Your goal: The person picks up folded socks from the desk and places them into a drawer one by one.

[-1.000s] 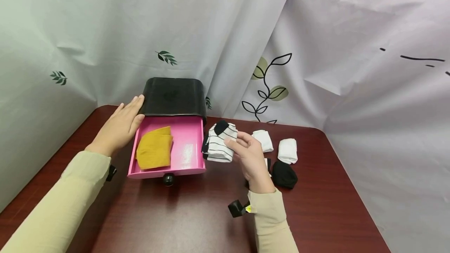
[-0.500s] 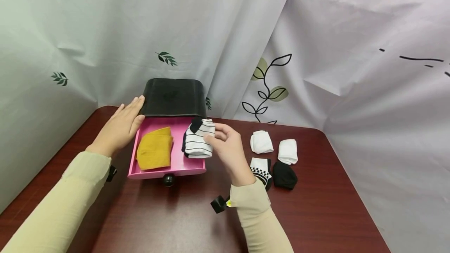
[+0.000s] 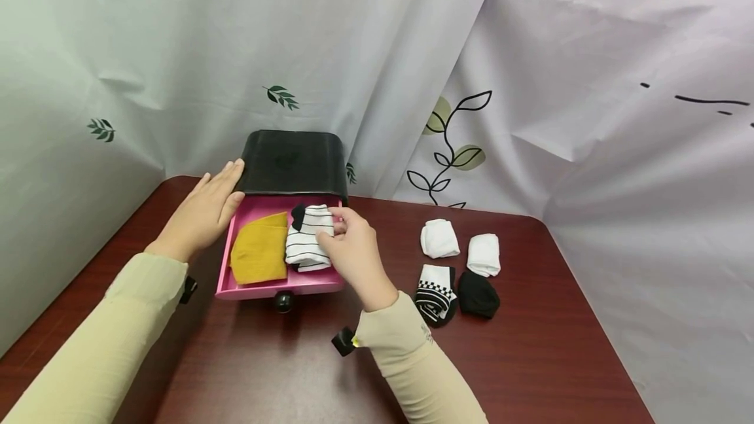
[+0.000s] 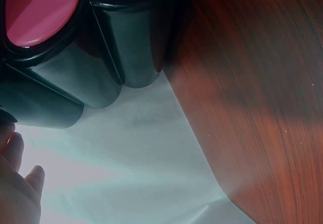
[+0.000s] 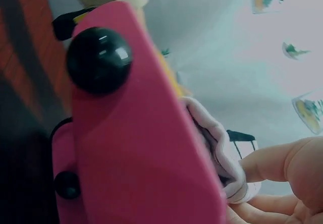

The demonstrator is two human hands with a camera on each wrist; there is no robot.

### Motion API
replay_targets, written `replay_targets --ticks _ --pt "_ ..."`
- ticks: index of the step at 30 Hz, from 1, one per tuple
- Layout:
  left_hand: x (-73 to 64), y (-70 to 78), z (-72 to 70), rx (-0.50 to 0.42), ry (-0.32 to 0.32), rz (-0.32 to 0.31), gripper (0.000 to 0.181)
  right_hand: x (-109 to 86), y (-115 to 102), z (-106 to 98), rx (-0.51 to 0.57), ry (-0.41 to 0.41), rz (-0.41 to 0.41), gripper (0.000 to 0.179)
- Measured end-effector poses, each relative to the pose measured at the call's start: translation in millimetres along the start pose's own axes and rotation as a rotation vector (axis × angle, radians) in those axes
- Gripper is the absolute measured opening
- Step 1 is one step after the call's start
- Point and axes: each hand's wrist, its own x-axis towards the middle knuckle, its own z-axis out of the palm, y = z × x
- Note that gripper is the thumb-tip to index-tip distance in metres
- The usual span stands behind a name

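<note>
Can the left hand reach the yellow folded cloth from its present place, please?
Probably yes: the left hand rests against the black cabinet, near the yellow folded cloth, which lies uncovered in the open pink drawer. Only the drawer's side wall seems to stand between.

from my end, the pink drawer [image 5: 141, 143] and black casing [image 3: 292, 162] look like smooth, glossy plastic, the round knob [image 5: 98, 61] shiny too. i see the striped sock [image 3: 309, 241] and mustard bundle [image 3: 259, 250] as matt cloth, the wood-grained surface [image 3: 283, 371] polished, the backdrop [image 3: 206, 51] creased fabric.
</note>
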Motion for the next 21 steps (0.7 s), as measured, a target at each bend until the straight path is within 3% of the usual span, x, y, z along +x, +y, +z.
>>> replay_targets --ticks 12,16,21 --pt "-0.7 2.3 0.4 0.002 0.006 -0.004 0.067 -2.2 1.2 0.6 -0.384 0.114 -0.264 0.034" --pt "-0.9 2.3 0.0 0.006 0.008 -0.003 0.067 -1.0 6.6 -1.5 -0.45 0.147 -0.309 0.034" --pt "-0.8 1.4 -0.2 0.005 0.008 -0.003 0.066 0.0 13.5 -0.7 -0.502 0.129 -0.345 0.036"
